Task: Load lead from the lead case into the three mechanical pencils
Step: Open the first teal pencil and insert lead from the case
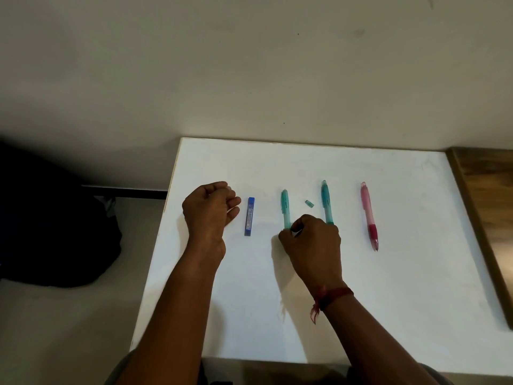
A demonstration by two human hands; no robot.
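A blue lead case point(250, 216) lies upright on the white table point(402, 287). To its right lie two teal mechanical pencils, the left one point(285, 207) and the right one point(326, 201), with a small teal cap point(309, 203) between them. A pink pencil point(369, 215) lies furthest right. My right hand point(312, 247) covers the lower ends of both teal pencils, its fingers pinched around the tip end of the left teal pencil. My left hand point(209, 208) rests loosely curled on the table just left of the lead case, holding nothing that I can see.
A wooden surface point(483, 207) borders the table on the right. A dark bag point(50, 218) sits on the floor to the left. The table's back edge meets a plain wall.
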